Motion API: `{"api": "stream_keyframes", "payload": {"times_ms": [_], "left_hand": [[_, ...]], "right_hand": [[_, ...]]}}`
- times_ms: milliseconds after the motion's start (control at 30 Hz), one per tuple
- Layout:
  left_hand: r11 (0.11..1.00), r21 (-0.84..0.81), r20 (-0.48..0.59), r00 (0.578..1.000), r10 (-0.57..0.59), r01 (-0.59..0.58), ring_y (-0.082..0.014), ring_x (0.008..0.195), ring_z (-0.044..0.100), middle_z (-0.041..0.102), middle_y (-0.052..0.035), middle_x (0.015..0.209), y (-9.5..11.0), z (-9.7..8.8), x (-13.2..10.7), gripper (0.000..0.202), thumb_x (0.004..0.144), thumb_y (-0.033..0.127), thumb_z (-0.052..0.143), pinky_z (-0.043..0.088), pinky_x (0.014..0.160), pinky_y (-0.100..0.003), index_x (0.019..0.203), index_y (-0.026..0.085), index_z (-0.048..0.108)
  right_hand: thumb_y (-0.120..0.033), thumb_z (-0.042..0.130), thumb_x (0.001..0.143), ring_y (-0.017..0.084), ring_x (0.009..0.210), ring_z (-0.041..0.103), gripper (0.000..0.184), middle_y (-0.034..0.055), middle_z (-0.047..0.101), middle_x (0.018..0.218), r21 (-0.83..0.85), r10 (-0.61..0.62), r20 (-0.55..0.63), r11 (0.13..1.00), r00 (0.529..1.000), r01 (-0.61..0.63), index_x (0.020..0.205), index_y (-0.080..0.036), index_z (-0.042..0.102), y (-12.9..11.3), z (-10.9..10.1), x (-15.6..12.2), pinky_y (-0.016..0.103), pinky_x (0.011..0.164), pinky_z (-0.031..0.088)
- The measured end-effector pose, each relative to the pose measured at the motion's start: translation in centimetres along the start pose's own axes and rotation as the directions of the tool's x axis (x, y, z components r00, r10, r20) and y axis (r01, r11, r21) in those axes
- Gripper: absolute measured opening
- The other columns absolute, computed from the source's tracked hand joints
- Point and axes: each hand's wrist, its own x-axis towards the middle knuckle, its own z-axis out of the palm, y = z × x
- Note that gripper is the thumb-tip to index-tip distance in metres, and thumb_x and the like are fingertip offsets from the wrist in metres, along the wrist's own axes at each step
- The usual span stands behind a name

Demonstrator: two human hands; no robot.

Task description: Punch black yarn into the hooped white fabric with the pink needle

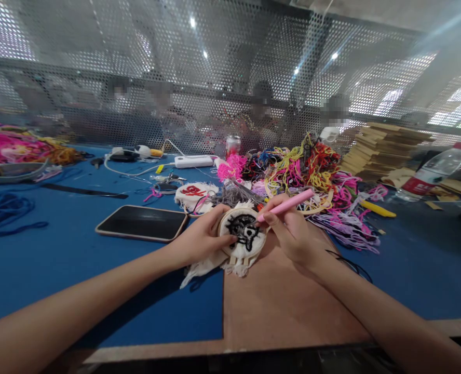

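Observation:
My left hand [206,235] grips a round embroidery hoop [221,235] by its left side, thumb on the front. White cloth [240,267] with frayed edges is stretched in it and hangs below. A black and grey animal-like design [243,231] is stitched on the cloth. My right hand [288,231] is closed around a pink punch needle [290,204], tilted, its lower end at the upper right of the design. The needle tip is hidden by my fingers. Just behind the hoop lies another white cloth piece [194,193] with red stitching.
A phone [143,222] lies left of the hoop. Tangled yarn [293,171] is heaped behind, with a can [233,145], a power strip [193,161] and scissors [172,178]. At right are a yellow cutter [378,209], a bottle [429,174] and stacked cardboard [382,150]. Perforated metal [222,78] rises behind.

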Motion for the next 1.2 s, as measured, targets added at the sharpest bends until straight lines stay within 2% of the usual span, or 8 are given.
{"api": "stream_keyframes", "payload": {"times_ms": [233,367,500,633,767,967,1033,1200], "left_hand": [[1.0,-0.03,0.012,1.0,0.0,0.0,-0.0177,0.096,0.052,0.056,-0.0011,0.096,-0.2,0.1,0.1,0.035,0.07,0.02,0.058,0.041,0.086,-0.031,0.101,0.019,0.045],[1.0,0.004,0.006,1.0,0.018,-0.018,-0.0166,0.09,0.052,0.053,0.0,0.092,0.2,-0.1,-0.1,0.033,0.07,0.02,0.058,0.042,0.082,-0.029,0.1,0.018,0.045],[0.995,0.093,0.019,1.0,0.021,-0.022,-0.0168,0.087,0.052,0.054,0.0001,0.092,0.5,-0.2,-0.2,0.033,0.071,0.022,0.058,0.041,0.081,-0.03,0.101,0.018,0.046],[0.998,0.059,0.028,1.0,0.01,-0.012,-0.018,0.089,0.052,0.056,-0.0003,0.094,0.4,-0.3,-0.1,0.033,0.071,0.024,0.057,0.04,0.082,-0.031,0.102,0.019,0.046],[1.0,0.003,0.02,1.0,-0.009,0.008,-0.0173,0.093,0.052,0.055,-0.0003,0.094,0.1,-0.3,0.0,0.033,0.07,0.022,0.058,0.04,0.085,-0.03,0.101,0.019,0.047],[0.996,-0.084,0.023,0.999,-0.024,0.026,-0.0168,0.095,0.052,0.055,-0.001,0.097,-0.1,-0.1,0.1,0.035,0.069,0.019,0.059,0.04,0.085,-0.03,0.102,0.019,0.045],[0.998,-0.059,0.015,1.0,-0.021,0.022,-0.0173,0.096,0.052,0.055,-0.0017,0.098,-0.1,0.0,0.1,0.035,0.069,0.019,0.059,0.039,0.087,-0.031,0.101,0.019,0.046],[0.999,-0.028,0.01,1.0,-0.028,0.028,-0.0173,0.092,0.052,0.055,-0.002,0.095,-0.2,0.0,0.2,0.032,0.07,0.02,0.058,0.041,0.084,-0.031,0.099,0.017,0.047]], "right_hand": [[-0.03,0.046,0.086,0.012,0.07,0.052,0.012,0.0007,0.053,0.078,-0.113,-0.008,0.04,0.994,0.999,0.013,0.08,-0.019,0.05,-0.2,-0.1,0.2,0.025,0.063,0.042],[-0.027,0.054,0.081,0.013,0.072,0.052,0.009,0.001,0.056,0.079,-0.284,-0.043,0.126,0.956,0.991,0.078,0.075,-0.02,0.054,-1.0,-0.4,0.5,0.026,0.066,0.041],[-0.029,0.057,0.079,0.016,0.082,0.052,0.009,0.0035,0.055,0.087,-0.33,-0.059,0.208,0.935,0.976,0.127,0.077,-0.02,0.058,-1.3,-0.3,0.6,0.029,0.073,0.041],[-0.029,0.055,0.081,0.016,0.081,0.053,0.01,0.0034,0.058,0.085,-0.377,-0.035,0.242,0.918,0.97,0.127,0.08,-0.02,0.058,-1.1,-0.1,0.5,0.03,0.074,0.04],[-0.026,0.051,0.083,0.015,0.079,0.055,0.01,0.0028,0.061,0.083,-0.318,-0.057,0.152,0.942,0.987,0.103,0.079,-0.019,0.057,-1.0,-0.2,0.4,0.028,0.072,0.041],[-0.029,0.056,0.079,0.013,0.071,0.055,0.01,0.001,0.061,0.08,-0.162,0.032,0.039,0.986,0.999,-0.025,0.077,-0.02,0.059,-0.6,0.1,0.5,0.027,0.062,0.042],[-0.025,0.057,0.078,0.013,0.071,0.055,0.006,0.0012,0.062,0.082,-0.101,0.059,0.051,0.993,0.997,-0.054,0.078,-0.02,0.06,-0.8,0.2,0.6,0.026,0.059,0.042],[-0.022,0.056,0.078,0.014,0.078,0.056,0.006,0.0015,0.062,0.082,0.029,0.075,0.174,0.996,0.982,-0.082,0.074,-0.019,0.059,-1.2,0.0,0.8,0.029,0.067,0.045]]}}
